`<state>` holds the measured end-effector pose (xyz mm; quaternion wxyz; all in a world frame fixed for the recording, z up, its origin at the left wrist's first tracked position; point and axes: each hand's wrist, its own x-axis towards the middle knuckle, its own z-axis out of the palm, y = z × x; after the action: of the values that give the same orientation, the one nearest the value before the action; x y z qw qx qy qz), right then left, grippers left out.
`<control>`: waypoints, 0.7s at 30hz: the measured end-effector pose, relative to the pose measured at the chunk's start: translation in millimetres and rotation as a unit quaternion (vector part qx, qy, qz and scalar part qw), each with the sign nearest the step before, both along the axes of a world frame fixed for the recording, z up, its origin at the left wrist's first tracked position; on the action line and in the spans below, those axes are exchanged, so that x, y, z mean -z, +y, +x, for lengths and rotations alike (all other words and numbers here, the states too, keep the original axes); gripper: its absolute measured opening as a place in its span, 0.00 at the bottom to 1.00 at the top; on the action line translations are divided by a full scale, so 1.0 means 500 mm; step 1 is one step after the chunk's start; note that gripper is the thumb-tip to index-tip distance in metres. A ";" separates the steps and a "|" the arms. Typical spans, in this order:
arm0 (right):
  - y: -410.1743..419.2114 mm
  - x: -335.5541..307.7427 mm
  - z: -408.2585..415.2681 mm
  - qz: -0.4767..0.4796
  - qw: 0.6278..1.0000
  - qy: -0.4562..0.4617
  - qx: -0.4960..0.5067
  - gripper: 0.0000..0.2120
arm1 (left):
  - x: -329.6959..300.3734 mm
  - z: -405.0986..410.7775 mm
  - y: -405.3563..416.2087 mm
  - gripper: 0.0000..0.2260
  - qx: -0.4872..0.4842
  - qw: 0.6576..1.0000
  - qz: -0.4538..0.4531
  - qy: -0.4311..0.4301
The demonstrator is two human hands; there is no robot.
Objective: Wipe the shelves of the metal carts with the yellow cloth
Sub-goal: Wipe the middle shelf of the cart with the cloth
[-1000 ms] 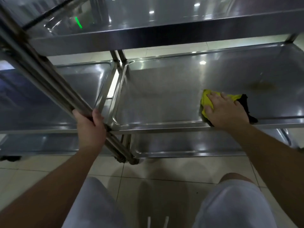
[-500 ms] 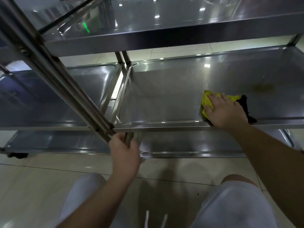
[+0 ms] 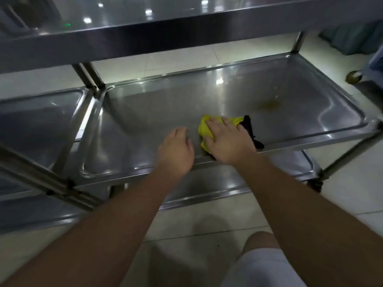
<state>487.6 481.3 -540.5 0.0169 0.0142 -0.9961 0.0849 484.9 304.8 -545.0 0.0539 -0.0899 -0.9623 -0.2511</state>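
The yellow cloth, with a black part at its right, lies on the middle shelf of the right metal cart, near the front rim. My right hand presses flat on the cloth. My left hand hovers over the shelf's front rim just left of the cloth, fingers loosely curled and holding nothing. A brownish stain marks the shelf behind the cloth.
The cart's top shelf overhangs above, and a lower shelf sits beneath. A second metal cart adjoins on the left, with upright posts at the junction. Tiled floor and a dark object lie at the right.
My left hand let go of the upright post and moved right, up to the shelf rim beside the cloth. The view shifted right. My right hand stays on the cloth.
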 end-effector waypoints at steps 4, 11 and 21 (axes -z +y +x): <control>0.026 0.000 0.001 -0.001 1.000 0.009 -0.022 0.27 | 0.018 -0.030 0.055 0.21 0.016 0.998 -0.059 0.022; 0.284 -0.008 0.001 -0.013 0.999 0.003 0.037 0.27 | 0.023 -0.025 0.044 0.31 0.029 0.994 -0.103 0.000; 0.615 -0.009 -0.072 -0.009 0.958 -0.032 0.284 0.30 | 0.015 -0.020 0.050 0.25 0.022 0.988 -0.149 -0.024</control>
<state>451.6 788.7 -536.1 0.0090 -0.2724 -0.9583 0.0861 475.1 329.8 -552.3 0.0114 -0.1126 -0.9877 -0.1077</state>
